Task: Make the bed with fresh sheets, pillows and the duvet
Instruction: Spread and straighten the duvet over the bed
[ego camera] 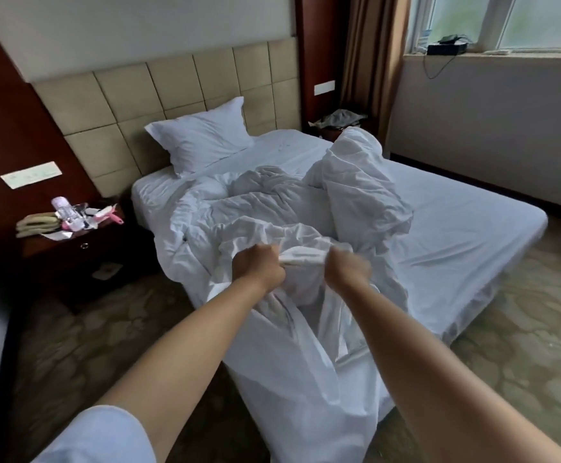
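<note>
Patterned carpet is lying around a low bed whose padded headboard is standing against the far wall. Across the mattress a fitted white sheet is stretching fairly smooth on the right half, with bare room there right out to the right edge and the near right corner. One white pillow is leaning against the headboard at the far left of the bed.

Over the left and middle of the bed a white duvet is lying crumpled in deep folds, one bulky lump rising toward the far right, and its near part is spilling over the near corner of the mattress and hanging down toward the floor.

Both arms are reaching forward over that corner. Left hand is clenching a bunched edge of the duvet, and the right hand, blurred, is gripping the same edge just to the right, the cloth pulling taut between them.

At the left a dark nightstand is standing beside the bed, carrying folded towels and small pink items. Curtains are hanging at the far right beside a window.
</note>
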`<state>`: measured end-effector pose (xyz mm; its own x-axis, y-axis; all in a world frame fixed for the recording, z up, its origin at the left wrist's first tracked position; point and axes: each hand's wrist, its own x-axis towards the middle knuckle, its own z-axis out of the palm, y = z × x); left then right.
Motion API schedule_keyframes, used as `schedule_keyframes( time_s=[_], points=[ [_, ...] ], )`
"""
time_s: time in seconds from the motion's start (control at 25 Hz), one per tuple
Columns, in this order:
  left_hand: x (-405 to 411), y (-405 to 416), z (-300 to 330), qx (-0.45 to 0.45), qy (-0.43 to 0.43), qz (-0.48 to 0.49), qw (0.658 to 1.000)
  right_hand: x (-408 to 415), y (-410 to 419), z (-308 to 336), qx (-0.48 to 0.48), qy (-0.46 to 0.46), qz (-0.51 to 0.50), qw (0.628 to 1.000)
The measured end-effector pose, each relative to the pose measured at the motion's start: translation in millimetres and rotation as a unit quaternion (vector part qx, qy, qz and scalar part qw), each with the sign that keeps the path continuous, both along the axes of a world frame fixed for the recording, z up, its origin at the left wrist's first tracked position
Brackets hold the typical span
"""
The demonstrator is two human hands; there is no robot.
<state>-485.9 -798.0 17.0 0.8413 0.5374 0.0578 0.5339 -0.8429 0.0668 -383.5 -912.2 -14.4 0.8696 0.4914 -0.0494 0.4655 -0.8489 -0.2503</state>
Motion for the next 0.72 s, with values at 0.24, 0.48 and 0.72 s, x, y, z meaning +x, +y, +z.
schedule_keyframes(
  time_s=[0.24, 0.48, 0.72],
  points=[
    [37.2, 23.8, 11.9, -0.188, -0.17, -0.019, 0.967, 47.4, 42.8, 89.8, 0.186, -0.342, -0.032, 0.92],
    [23.1, 31.6, -103.6, -0.271, 0.185, -0.054, 0.943, 37.7, 43.8, -50.0, -0.102, -0.119, 0.189, 0.969],
    [-18.7, -2.5, -246.9, -0.367, 0.333, -0.042, 0.868, 10.8, 14.9, -168.6, -0.219, 0.051, 0.339, 0.914]
  ],
)
